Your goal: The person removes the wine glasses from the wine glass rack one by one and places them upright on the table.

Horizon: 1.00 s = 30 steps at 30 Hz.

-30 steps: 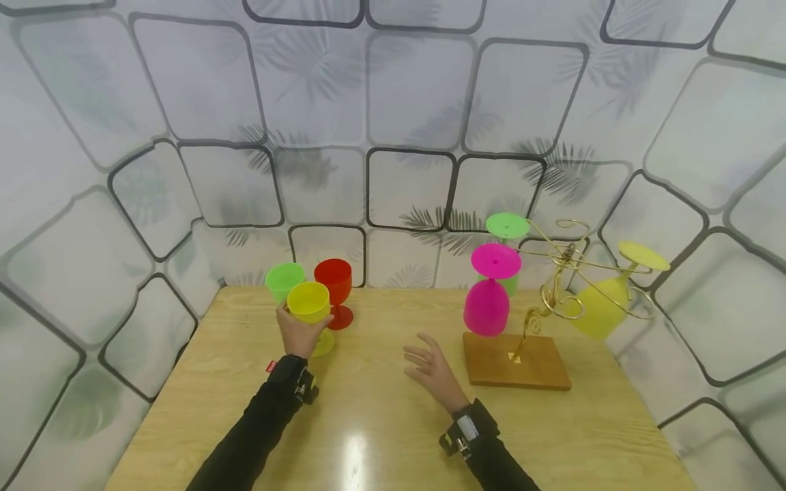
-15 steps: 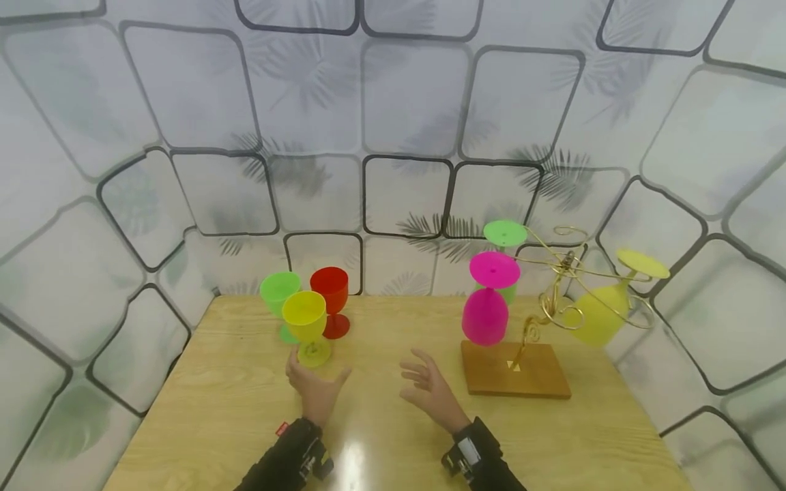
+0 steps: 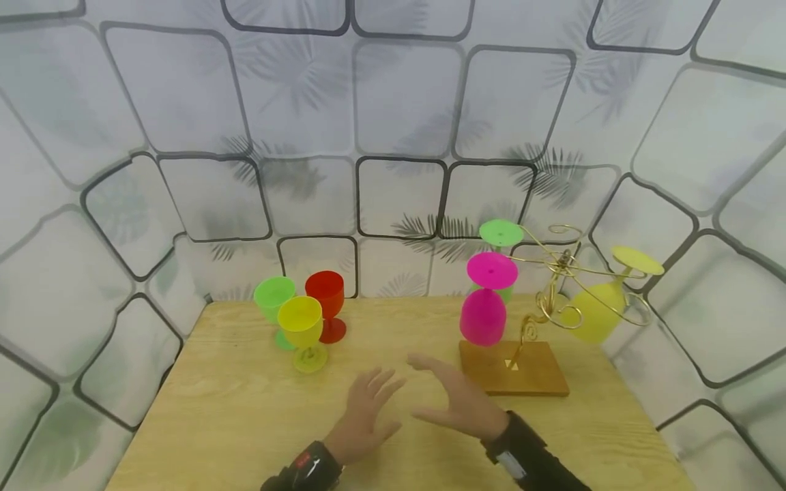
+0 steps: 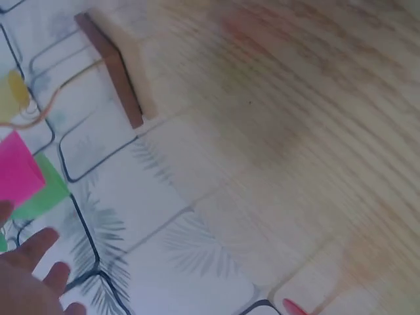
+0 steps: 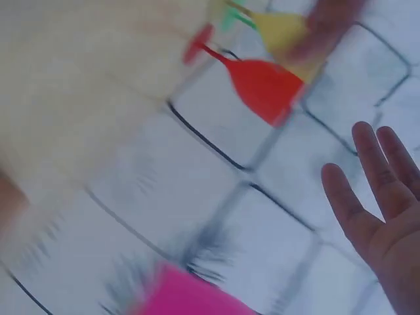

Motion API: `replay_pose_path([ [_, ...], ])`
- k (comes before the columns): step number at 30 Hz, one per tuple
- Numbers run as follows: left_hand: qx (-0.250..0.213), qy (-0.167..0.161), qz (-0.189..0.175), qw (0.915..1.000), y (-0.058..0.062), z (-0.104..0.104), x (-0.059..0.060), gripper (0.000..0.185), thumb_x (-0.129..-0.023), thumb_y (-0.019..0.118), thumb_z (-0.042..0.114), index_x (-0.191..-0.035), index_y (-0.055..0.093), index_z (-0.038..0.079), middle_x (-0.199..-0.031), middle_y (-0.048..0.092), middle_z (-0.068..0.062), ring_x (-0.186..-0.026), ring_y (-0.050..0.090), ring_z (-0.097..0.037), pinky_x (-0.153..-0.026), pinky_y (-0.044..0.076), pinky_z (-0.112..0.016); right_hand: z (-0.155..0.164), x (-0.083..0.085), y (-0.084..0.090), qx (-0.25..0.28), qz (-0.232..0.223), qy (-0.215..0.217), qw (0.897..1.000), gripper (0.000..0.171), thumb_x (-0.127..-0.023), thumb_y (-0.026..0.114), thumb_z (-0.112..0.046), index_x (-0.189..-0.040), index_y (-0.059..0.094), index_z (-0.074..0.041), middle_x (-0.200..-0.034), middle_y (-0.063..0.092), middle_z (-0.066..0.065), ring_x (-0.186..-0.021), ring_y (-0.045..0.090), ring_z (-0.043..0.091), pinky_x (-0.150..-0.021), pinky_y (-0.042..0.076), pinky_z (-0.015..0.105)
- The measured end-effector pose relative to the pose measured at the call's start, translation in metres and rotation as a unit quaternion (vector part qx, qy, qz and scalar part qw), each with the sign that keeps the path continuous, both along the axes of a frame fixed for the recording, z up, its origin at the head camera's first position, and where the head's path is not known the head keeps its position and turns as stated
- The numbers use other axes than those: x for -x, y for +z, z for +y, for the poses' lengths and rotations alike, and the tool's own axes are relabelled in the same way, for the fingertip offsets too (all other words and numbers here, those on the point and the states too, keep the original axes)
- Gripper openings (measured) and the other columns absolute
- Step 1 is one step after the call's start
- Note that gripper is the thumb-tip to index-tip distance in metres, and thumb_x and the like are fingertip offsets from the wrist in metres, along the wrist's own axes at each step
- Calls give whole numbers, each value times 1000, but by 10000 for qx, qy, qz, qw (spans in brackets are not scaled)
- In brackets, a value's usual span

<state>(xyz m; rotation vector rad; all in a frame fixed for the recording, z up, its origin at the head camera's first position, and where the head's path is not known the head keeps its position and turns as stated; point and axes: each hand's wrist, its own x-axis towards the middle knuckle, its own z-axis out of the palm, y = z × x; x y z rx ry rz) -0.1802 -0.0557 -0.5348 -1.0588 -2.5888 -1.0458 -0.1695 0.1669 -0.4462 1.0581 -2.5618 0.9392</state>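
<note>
In the head view my left hand (image 3: 361,421) is over the front middle of the table, fingers spread, holding nothing. Beside it my right hand (image 3: 463,401) has its fingers extended and its palm turned inward, also without anything in it. Back left, a yellow goblet (image 3: 301,324), a green goblet (image 3: 274,298) and a red goblet (image 3: 325,293) stand upright in a group. On the right, a gold wire rack (image 3: 555,286) carries upside-down goblets: a magenta goblet (image 3: 483,317), a green goblet (image 3: 501,233) behind it and a yellow goblet (image 3: 597,310).
The rack rises from a brown wooden base (image 3: 534,372), just beyond my right hand. The light wood table (image 3: 227,423) ends at the back against a patterned cloth wall (image 3: 402,198), which also encloses both sides.
My left hand has let go of the yellow goblet, leaving it standing by the green and red ones, and has moved right and toward me. My right hand has shifted slightly right.
</note>
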Motion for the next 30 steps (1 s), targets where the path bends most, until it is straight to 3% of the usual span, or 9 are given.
replay_pose_path([
  [5, 1063, -317, -1213, 9864, -5, 1, -5, 55, -90, 58, 30, -141, 40, 19, -147, 37, -15, -136, 28, -40, -109, 18, -65, 38, -29, 91, -1089, 1666, 347, 9794, 66, -82, 68, -45, -132, 50, -7, -128, 59, 3, -114, 56, 17, -99, 46, 30],
  [9, 1406, -355, -1438, 9789, -9, -1, -7, 50, -92, 56, 32, -138, 44, 17, -141, 43, -18, -132, 34, -40, -108, 23, -63, 75, -28, 166, -1401, 2448, 526, 9580, 57, -89, 57, -48, -127, 56, -6, -124, 62, 5, -114, 55, 17, -111, 30, 17],
  [11, 1393, -397, -1236, 9817, -13, -1, -7, 49, -92, 57, 31, -136, 46, 14, -139, 45, -19, -130, 37, -40, -106, 26, -62, 102, -13, 199, -1503, 2503, 166, 9563, 55, -86, 63, -44, -126, 58, -7, -121, 64, 7, -111, 56, 17, -107, 28, 8],
  [14, 1300, -482, -892, 9863, -18, 1, -7, 47, -91, 57, 27, -134, 48, 11, -135, 48, -19, -127, 39, -41, -103, 29, -62, 152, 17, 235, -1989, 1575, -1076, 9613, 56, -83, 70, -34, -130, 54, -7, -124, 61, 13, -114, 54, 25, -103, 42, 29],
  [17, 1291, -537, -857, 9865, -21, 4, -7, 47, -91, 57, 27, -134, 48, 11, -135, 48, -18, -127, 39, -40, -103, 28, -61, 202, 50, 244, -2849, 132, -2210, 9326, 59, -85, 68, -29, -133, 47, -4, -130, 53, 22, -117, 50, 38, -90, 46, 52],
  [18, 1299, -542, -888, 9860, -22, 5, -6, 46, -91, 57, 27, -134, 48, 12, -135, 48, -18, -127, 39, -40, -104, 28, -61, 217, 60, 242, -3101, -282, -2418, 9190, 58, -88, 64, -32, -134, 44, -2, -130, 50, 27, -115, 49, 45, -84, 45, 58],
  [20, 1337, -537, -1009, 9844, -21, 5, -7, 46, -91, 56, 28, -134, 48, 13, -136, 48, -17, -128, 38, -39, -105, 27, -61, 245, 77, 231, -3302, -805, -2467, 9075, 60, -90, 61, -34, -135, 41, 1, -130, 47, 33, -113, 48, 50, -81, 46, 59],
  [25, 1321, -555, -924, 9854, -23, 0, -11, 42, -91, 57, 27, -131, 51, 13, -134, 49, -18, -127, 39, -39, -104, 28, -62, 283, 91, 202, -3164, -1398, -2425, 9064, 65, -91, 58, -34, -136, 33, 5, -128, 42, 41, -110, 47, 59, -75, 48, 59],
  [30, 1266, -607, -859, 9864, -24, -2, -13, 41, -91, 57, 25, -129, 51, 12, -132, 50, -19, -126, 40, -41, -103, 29, -64, 293, 93, 192, -3029, -1710, -2440, 9053, 67, -92, 55, -35, -137, 28, 7, -125, 43, 44, -109, 46, 61, -74, 48, 60],
])
